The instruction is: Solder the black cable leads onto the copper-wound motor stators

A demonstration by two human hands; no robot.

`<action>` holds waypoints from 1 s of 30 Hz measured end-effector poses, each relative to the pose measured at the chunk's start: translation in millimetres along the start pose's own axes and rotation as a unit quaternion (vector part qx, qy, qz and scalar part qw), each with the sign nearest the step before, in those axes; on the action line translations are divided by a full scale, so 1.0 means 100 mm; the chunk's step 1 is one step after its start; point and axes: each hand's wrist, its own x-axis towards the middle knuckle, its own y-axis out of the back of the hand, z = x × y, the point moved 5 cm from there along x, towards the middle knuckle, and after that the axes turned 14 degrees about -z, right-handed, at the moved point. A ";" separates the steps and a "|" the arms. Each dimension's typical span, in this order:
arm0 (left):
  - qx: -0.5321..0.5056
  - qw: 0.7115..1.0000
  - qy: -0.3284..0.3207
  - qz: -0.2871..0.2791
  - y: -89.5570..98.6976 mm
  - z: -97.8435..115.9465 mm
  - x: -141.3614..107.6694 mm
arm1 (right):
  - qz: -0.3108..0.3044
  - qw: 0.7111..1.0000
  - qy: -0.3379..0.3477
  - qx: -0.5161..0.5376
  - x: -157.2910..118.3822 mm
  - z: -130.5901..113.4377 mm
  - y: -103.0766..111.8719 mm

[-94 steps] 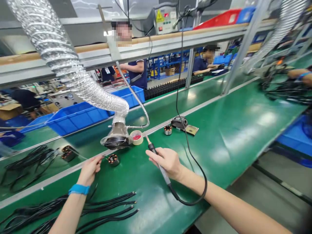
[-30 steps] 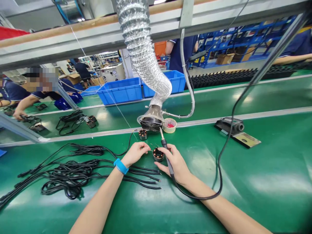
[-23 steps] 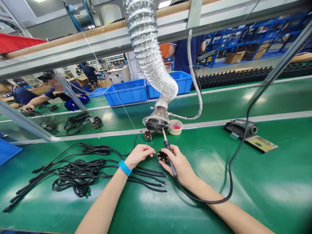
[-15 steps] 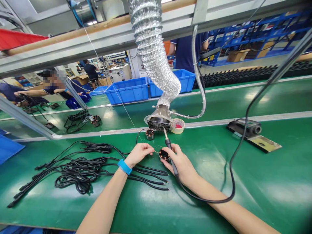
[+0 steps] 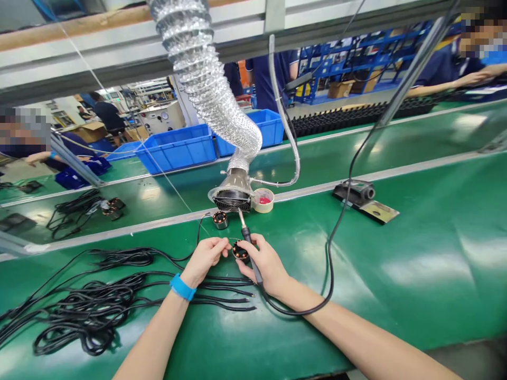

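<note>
My right hand (image 5: pixel 271 269) is closed around the dark handle of a soldering iron (image 5: pixel 246 233), whose tip points up and away from me. Its thumb and fingers also steady a small round motor stator (image 5: pixel 240 253) with copper windings, partly covered by the hand. My left hand (image 5: pixel 206 257), with a blue band at the wrist, pinches a thin wire just left of that stator. A second stator (image 5: pixel 220 220) rests on the green bench beyond, below the fan-like exhaust hood (image 5: pixel 233 199). Stripped ends of black cables (image 5: pixel 233 300) lie beneath my left wrist.
Coiled black cables (image 5: pixel 85 311) cover the left of the bench. A tape roll (image 5: pixel 263 200) sits beside the hood, and a soldering iron stand (image 5: pixel 356 192) is at right. Blue bins (image 5: pixel 178 150) stand behind. The iron's cord loops over my right forearm. Other people work farther back.
My view has turned right, so the bench scene shifts left. My left fingers have come closer to the stator. The right hand keeps its hold on the iron and stator.
</note>
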 end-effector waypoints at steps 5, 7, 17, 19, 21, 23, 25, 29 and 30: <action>0.006 0.998 -0.015 0.056 0.08 0.02 -0.01 | -0.010 1.000 -0.005 0.007 0.03 0.03 -0.02; -0.023 0.999 -0.006 0.036 0.04 0.01 0.01 | -0.017 1.000 -0.001 0.024 0.04 0.04 -0.03; 0.028 0.999 0.010 0.021 0.00 0.07 -0.02 | -0.036 0.995 0.021 0.088 -0.01 0.07 0.01; 0.103 0.993 -0.011 0.052 0.07 0.10 -0.04 | -0.041 0.994 0.024 0.101 -0.02 0.08 0.02; 0.169 0.984 -0.020 0.049 0.10 0.10 -0.03 | -0.050 0.992 0.031 0.114 -0.03 0.09 0.02; 0.189 0.982 -0.017 0.023 0.08 0.06 -0.02 | -0.064 0.989 0.038 0.128 -0.03 0.10 0.03; 0.155 0.988 -0.012 0.005 0.05 0.02 0.00 | -0.073 0.987 0.037 0.141 -0.03 0.11 0.05; -0.008 1.000 -0.006 -0.003 -0.10 -0.01 0.02 | -0.081 0.979 0.038 0.181 -0.02 0.11 0.06; -0.040 0.999 -0.007 -0.004 -0.14 0.00 0.02 | -0.081 0.978 0.041 0.189 -0.02 0.11 0.06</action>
